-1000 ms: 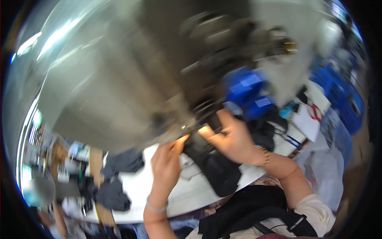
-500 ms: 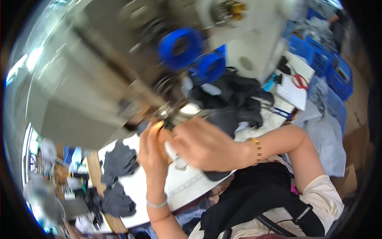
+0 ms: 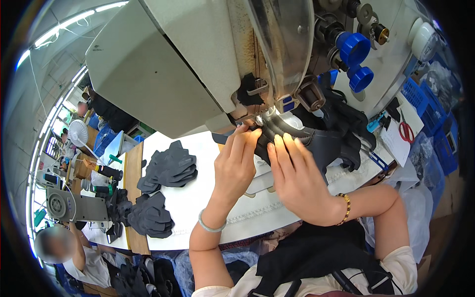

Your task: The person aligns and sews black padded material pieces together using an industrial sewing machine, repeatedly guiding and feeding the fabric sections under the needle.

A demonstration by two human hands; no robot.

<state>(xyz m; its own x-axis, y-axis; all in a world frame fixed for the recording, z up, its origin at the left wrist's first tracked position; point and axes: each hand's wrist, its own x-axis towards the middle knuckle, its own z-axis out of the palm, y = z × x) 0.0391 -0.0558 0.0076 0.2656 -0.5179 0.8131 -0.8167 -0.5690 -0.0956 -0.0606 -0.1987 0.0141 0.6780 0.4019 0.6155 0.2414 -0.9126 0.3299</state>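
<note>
At the lower edge of the frame, a black cloth apron is worn over a cream top. Near the middle of the frame, the left hand, its wrist ringed by a pale smooth bangle, is held with its fingers bent and their tips set against a smooth black sheet-like workpiece; whether it is pinched cannot be told. The right hand, with a gold-and-dark beaded bracelet worn at the wrist, is laid on the same workpiece with its fingers stretched out; whether anything is gripped beneath cannot be told. The workpiece is placed just right of centre, partly under the needle area of a large pale-grey sewing machine. Two stacks of dark-grey cut pieces are spread left of centre on a white surface. Red-handled scissors are laid at the right, with blue plastic crates seen beyond. At the lower left, a co-worker in white is seated; a round white fan is seen farther back.
</note>
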